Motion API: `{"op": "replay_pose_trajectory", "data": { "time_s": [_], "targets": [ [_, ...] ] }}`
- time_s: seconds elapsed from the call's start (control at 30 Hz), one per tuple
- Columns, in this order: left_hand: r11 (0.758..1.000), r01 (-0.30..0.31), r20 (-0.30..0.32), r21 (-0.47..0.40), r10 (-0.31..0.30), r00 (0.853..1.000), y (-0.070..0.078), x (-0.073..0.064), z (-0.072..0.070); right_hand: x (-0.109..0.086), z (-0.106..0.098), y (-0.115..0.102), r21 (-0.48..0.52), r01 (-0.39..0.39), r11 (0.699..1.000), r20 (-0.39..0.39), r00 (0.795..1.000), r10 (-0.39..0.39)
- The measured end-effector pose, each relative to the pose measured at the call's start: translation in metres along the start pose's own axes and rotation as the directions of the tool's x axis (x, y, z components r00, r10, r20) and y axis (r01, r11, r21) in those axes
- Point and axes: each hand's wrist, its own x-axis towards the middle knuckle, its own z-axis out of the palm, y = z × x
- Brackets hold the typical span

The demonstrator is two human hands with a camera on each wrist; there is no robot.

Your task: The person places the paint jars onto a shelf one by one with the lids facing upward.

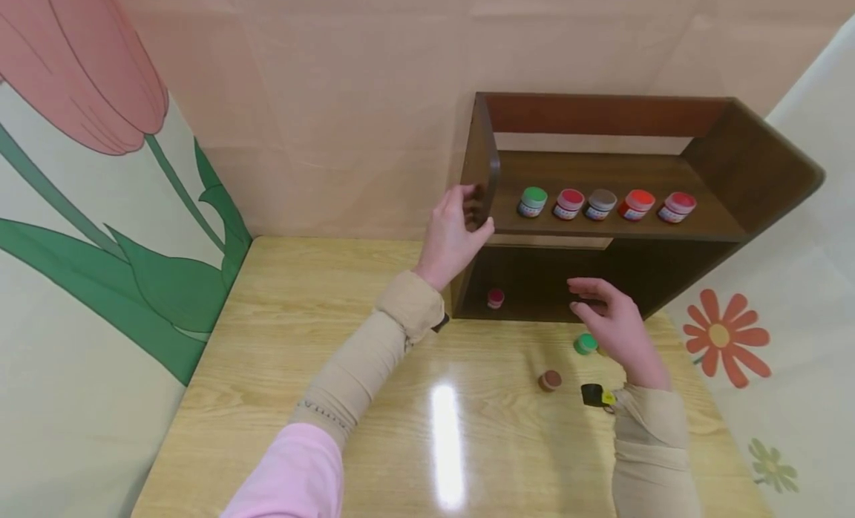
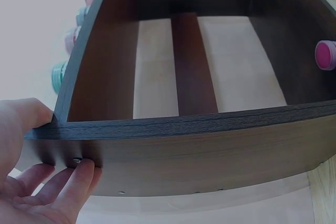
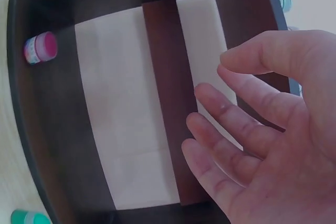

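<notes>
A dark brown two-level shelf [image 1: 588, 169] stands on the wooden table. My left hand [image 1: 450, 240] holds its left side panel, thumb at the front edge and fingers against the outer face, as the left wrist view shows. My right hand [image 1: 617, 329] hovers before the lower compartment, fingers loosely bent and holding nothing. Along the upper board stand a green-lidded paint jar [image 1: 532, 202], a crimson one [image 1: 569, 205], a brown one [image 1: 601, 205], an orange-red one [image 1: 637, 205] and a pinkish-red one [image 1: 677, 208]. One pink-red jar [image 1: 495, 299] sits inside the lower compartment at left.
On the table [image 1: 300, 303] in front of the shelf are a green jar [image 1: 585, 344] and a brown jar [image 1: 550, 381]. Something yellowish is mostly hidden behind my right hand. Flower-printed cloth [image 1: 788, 228] borders the table's right side; a tulip-printed cloth [image 1: 87, 228] borders the left.
</notes>
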Motion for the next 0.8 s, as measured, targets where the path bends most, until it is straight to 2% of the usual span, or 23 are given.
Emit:
{"op": "replay_pose_trajectory", "data": {
  "time_s": [0.17, 0.33, 0.6, 0.8],
  "targets": [
    [1.000, -0.004, -0.003, -0.006, 0.004, 1.000, -0.001, 0.000, 0.001, -0.017, 0.002, 0.000, -0.038, -0.021, 0.999, 0.031, 0.999, 0.022],
    [1.000, -0.001, -0.003, -0.005, 0.000, 1.000, -0.002, 0.000, 0.002, -0.032, 0.008, 0.012, -0.053, -0.075, 0.996, 0.108, 0.991, 0.080],
    [1.000, -0.004, -0.005, 0.005, 0.004, 1.000, -0.002, 0.000, 0.001, -0.048, 0.032, 0.040, -0.039, -0.062, 0.997, 0.187, 0.980, 0.068],
    [1.000, -0.002, 0.000, 0.015, 0.002, 1.000, -0.003, 0.000, 0.001, -0.058, 0.050, 0.053, -0.058, -0.126, 0.990, 0.240, 0.961, 0.136]
  ]
}}
